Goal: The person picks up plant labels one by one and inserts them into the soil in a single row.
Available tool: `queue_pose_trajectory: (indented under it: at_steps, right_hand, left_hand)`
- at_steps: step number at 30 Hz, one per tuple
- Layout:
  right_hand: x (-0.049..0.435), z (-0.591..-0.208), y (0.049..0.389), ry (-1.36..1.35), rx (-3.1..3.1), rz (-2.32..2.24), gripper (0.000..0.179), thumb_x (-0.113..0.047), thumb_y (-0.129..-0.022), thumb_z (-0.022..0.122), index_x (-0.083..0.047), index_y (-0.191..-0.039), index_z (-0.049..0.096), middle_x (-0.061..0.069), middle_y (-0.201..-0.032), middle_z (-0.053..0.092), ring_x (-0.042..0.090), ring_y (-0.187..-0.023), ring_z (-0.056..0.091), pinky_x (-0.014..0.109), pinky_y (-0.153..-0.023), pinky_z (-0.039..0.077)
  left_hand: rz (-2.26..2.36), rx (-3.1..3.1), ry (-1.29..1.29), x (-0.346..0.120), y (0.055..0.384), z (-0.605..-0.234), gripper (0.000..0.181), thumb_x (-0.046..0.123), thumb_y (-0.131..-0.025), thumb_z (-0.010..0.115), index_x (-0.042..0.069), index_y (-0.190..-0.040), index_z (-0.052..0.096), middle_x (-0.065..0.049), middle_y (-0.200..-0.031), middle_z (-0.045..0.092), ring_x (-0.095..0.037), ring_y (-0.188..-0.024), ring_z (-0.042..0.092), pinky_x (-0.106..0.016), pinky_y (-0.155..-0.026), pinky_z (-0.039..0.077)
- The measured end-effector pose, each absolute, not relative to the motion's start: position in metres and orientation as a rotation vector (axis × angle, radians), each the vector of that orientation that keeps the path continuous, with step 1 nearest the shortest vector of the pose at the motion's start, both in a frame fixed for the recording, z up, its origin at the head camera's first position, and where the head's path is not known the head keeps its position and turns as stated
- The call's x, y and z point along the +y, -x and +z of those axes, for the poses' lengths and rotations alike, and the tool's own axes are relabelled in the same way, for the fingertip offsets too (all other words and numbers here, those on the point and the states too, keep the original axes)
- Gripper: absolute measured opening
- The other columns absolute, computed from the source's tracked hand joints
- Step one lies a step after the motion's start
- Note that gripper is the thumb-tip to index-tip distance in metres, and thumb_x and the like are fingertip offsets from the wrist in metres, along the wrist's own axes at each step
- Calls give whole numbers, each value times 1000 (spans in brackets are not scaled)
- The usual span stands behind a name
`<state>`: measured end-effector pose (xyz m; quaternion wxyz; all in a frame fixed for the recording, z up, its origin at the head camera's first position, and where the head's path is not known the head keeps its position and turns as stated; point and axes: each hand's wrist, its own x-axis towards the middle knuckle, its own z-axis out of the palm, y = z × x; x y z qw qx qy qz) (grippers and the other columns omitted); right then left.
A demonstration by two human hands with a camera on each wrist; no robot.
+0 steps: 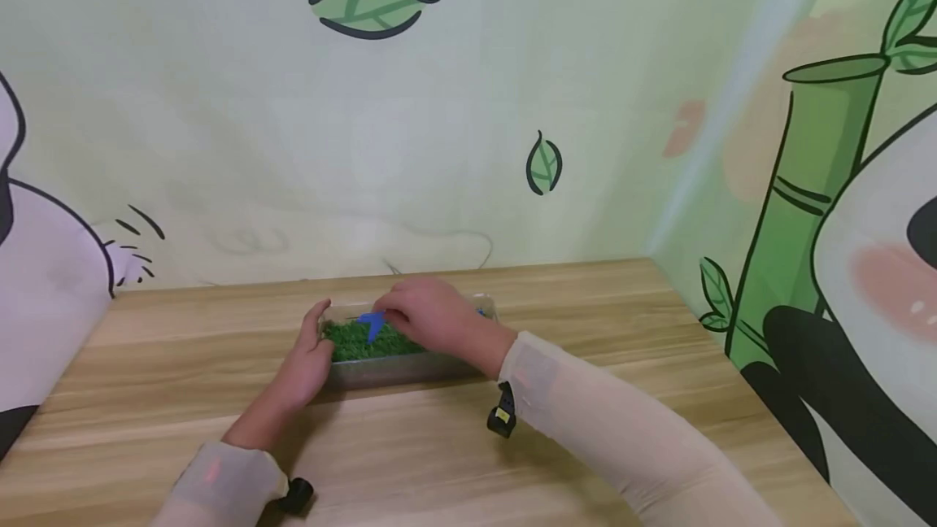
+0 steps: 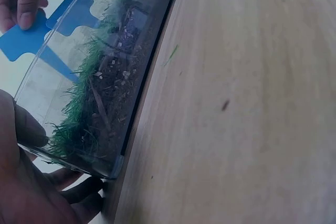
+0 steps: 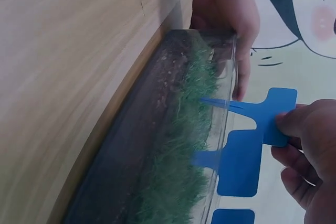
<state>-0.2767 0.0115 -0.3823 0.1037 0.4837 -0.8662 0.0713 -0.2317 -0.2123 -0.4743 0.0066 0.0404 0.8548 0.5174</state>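
Observation:
A clear plastic planter box (image 1: 403, 371) stands on the table, with green grass (image 1: 351, 341) growing from dark soil (image 2: 115, 77). My left hand (image 1: 311, 358) grips its left end, thumb at the rim and the other fingers outside. Over the grass, my right hand (image 1: 432, 317) pinches the broad top of a blue T-shaped plant label (image 3: 281, 114). The label's pointed stem reaches down to the grass inside the box. Beside it another blue plant label (image 3: 240, 169) stands upright in the grass, and part of a further blue label (image 3: 233, 216) shows at the right wrist view's bottom edge.
The wooden table (image 1: 586, 324) runs back to a wall (image 1: 439, 145) printed with leaves, bamboo and pandas. A green blade of grass (image 2: 171, 55) and a small brown bit (image 2: 226, 105) lie on the wood in front of the box.

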Motion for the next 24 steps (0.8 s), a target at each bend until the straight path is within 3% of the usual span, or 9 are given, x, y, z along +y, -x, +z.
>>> queue_pose_trajectory:
  at_steps: [9, 18, 24]
  right_hand:
    - [10, -379, 275, -1378, -2590, 188, 23, -20, -101, 60, -16, -118, 74, -4, -105, 74, 10, -96, 69, 27, -88, 54]
    - [-8, -383, 277, -1387, -2613, 114, 26, -21, -101, 60, -17, -123, 72, -4, -113, 74, 9, -104, 68, 25, -95, 52]
    - [-12, -384, 276, -1355, -2581, 102, 22, -22, -100, 61, -17, -120, 71, -6, -110, 74, 8, -97, 69, 24, -89, 54]
  left_hand:
    - [1620, 2659, -131, -212, 230, -471, 65, 3, -100, 30, 5, -159, 3, -35, -161, 7, -48, -150, 7, -64, -120, 8]
    - [1618, 2665, -115, -214, 230, -471, 65, 4, -100, 30, 5, -159, 4, -35, -162, 6, -48, -150, 6, -64, -120, 9]
    - [1625, 2676, -128, -214, 231, -473, 64, 4, -100, 30, 4, -159, 5, -36, -161, 8, -48, -150, 7, -64, -120, 9]
